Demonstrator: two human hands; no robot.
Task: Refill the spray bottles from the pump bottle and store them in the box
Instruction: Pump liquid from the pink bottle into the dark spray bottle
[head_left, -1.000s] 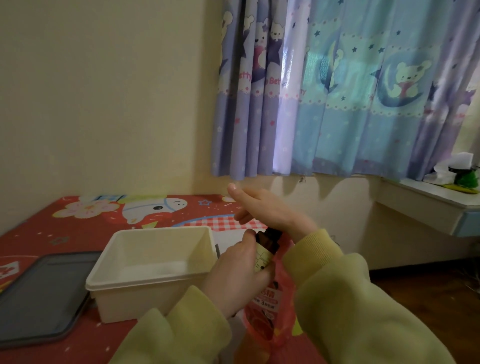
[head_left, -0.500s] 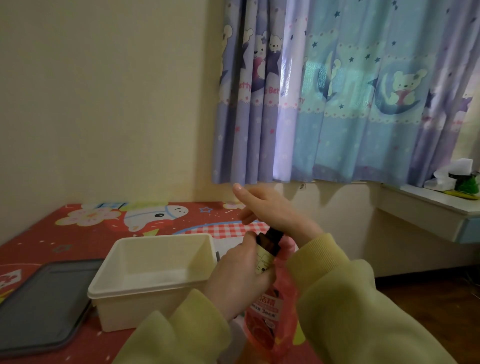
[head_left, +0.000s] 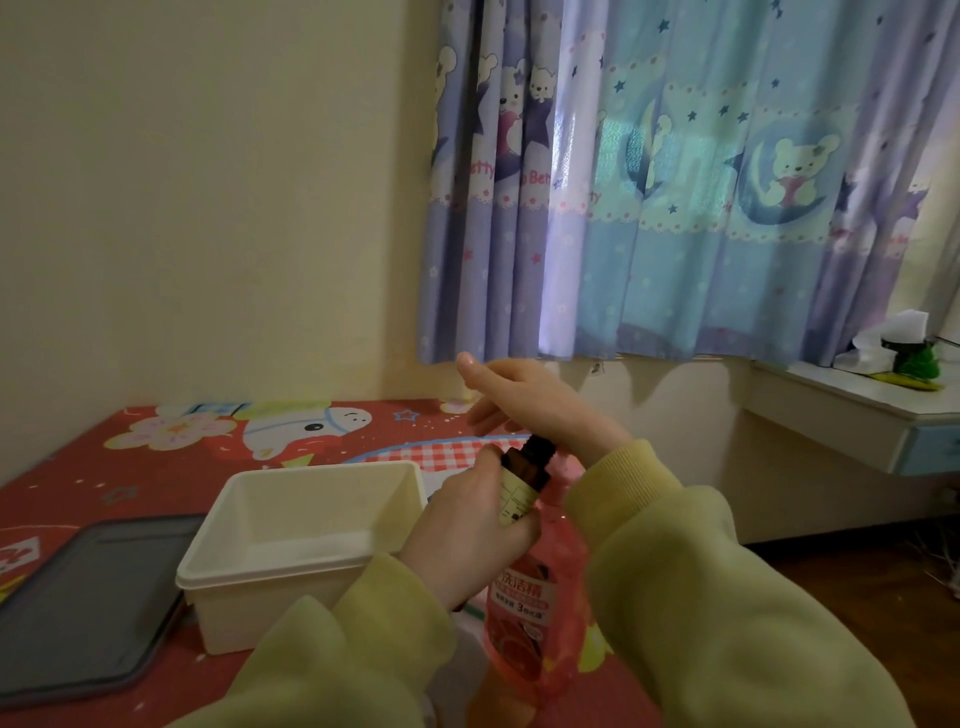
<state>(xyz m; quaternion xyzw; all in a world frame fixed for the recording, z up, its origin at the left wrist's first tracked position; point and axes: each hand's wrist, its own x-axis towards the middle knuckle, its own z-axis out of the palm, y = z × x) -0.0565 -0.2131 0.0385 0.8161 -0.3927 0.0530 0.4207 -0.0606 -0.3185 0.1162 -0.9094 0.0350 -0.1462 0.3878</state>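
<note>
Left hand (head_left: 467, 525) grips small brown bottle (head_left: 527, 467), neck tilted up against top of pink pump bottle (head_left: 535, 613), near front edge of tabletop (head_left: 156, 467). Right hand (head_left: 535, 405) flat, fingers straight, palm over both tops; pump head hidden. White box (head_left: 291, 571) just left of hands, grey lid (head_left: 88, 597) by left edge.

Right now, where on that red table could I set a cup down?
Bare red table lies behind the white box up to the wall, and beyond the grey tray at left. Crowded near right: left hand, right hand, brown bottle and pink pump bottle bunch together.
</note>
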